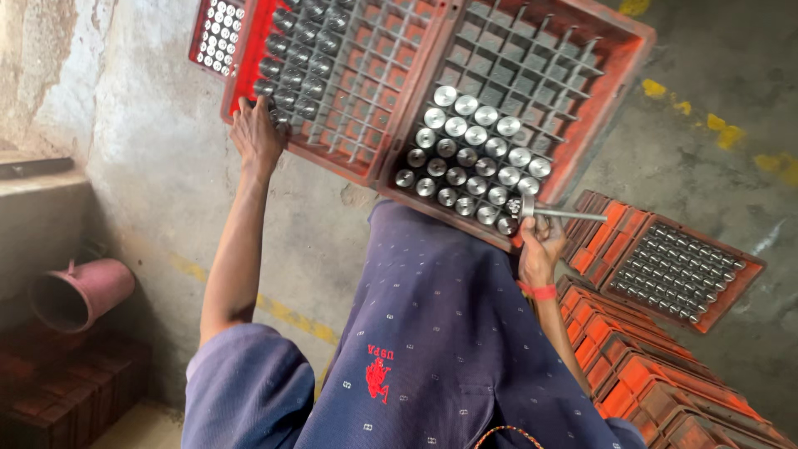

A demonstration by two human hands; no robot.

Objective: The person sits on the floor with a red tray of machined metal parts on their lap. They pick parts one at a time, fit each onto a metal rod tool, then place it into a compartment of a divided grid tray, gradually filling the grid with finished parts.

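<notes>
Left hand (256,133), fingers spread, rests on the edge of the red gridded crate (332,83) in the upper left of the frame. Right hand (540,245), centre right, is closed around a metal rod tool (565,214) at the corner of the second crate (582,50), touching the shiny metal cylinders (470,158) standing in its grid cells. More filled crates (673,270) are stacked at lower right.

The top edge cuts the red trays (378,158); the right hand (540,249) hides the rod (573,215) end
</notes>
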